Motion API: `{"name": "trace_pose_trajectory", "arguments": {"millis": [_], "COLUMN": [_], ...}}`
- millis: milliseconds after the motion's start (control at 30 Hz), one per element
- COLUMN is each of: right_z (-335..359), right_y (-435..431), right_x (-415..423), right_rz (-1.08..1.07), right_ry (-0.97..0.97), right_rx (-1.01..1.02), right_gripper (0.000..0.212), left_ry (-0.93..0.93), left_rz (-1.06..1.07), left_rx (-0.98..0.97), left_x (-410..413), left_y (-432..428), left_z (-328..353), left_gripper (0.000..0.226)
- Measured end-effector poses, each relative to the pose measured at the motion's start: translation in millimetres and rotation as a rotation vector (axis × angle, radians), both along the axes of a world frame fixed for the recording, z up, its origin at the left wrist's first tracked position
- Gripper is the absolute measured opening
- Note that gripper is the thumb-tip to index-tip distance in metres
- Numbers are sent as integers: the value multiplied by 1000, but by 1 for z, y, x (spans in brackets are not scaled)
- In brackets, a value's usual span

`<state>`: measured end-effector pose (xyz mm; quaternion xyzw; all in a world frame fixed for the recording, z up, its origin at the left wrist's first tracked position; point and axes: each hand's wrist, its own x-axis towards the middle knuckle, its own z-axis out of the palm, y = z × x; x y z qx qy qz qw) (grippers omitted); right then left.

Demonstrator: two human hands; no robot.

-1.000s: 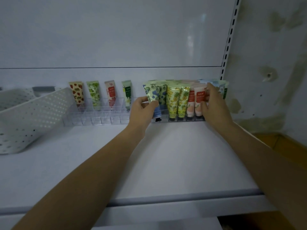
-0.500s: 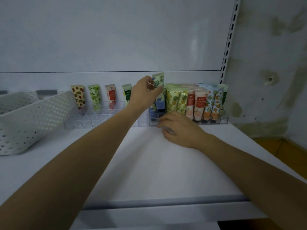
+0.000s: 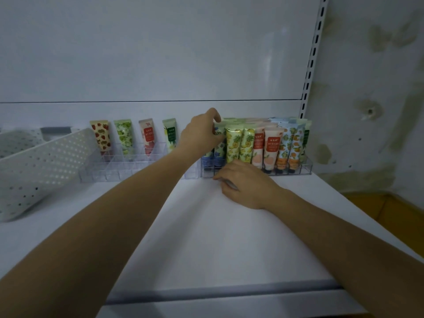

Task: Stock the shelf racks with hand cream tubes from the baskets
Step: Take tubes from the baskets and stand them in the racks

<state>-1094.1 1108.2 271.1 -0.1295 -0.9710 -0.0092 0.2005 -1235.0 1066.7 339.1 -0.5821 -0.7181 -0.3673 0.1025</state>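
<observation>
Two clear racks stand at the back of the white shelf. The right rack [image 3: 305, 167] is packed with upright hand cream tubes, yellow, peach and orange-blue ones. My left hand [image 3: 202, 133] grips the top of a blue-flowered tube [image 3: 219, 150] standing at that rack's left end. My right hand [image 3: 245, 182] rests on the shelf against the rack's front edge, fingers loosely bent. The left rack [image 3: 114, 171] holds a few tubes in its back row: a strawberry tube [image 3: 100, 136], a green tube [image 3: 124, 136], a red-label tube [image 3: 146, 135] and a pale green tube [image 3: 170, 134].
A white perforated basket [image 3: 41, 166] sits tilted at the left of the shelf. A slotted metal upright [image 3: 311, 60] marks the shelf's right end, with a stained wall [image 3: 376, 111] beyond. The shelf's front lip [image 3: 218, 292] runs across the bottom.
My left hand has lowered the blue-flowered tube down into the right rack's left end. My right hand came off the tubes to the shelf in front of the rack and stays there.
</observation>
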Motion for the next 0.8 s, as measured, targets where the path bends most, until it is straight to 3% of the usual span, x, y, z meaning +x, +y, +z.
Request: {"name": "trace_pose_trajectory", "arguments": {"millis": [200, 433, 600, 800], "right_z": [-1, 1, 5, 33], "right_y": [0, -2, -11, -35], "right_x": [0, -1, -6, -49], "right_rz": [7, 46, 50, 119], "right_ry": [6, 45, 156, 146], "right_rx": [-3, 23, 75, 140], "right_gripper": [43, 43, 27, 37], "left_ry": [162, 475, 525, 564], "left_rz": [83, 107, 149, 247], "left_rx": [41, -66, -124, -157], "left_x": [-6, -19, -47, -104], "left_y": [-3, -26, -55, -102], "left_z": [3, -7, 21, 60], "left_gripper": [27, 46, 48, 43]}}
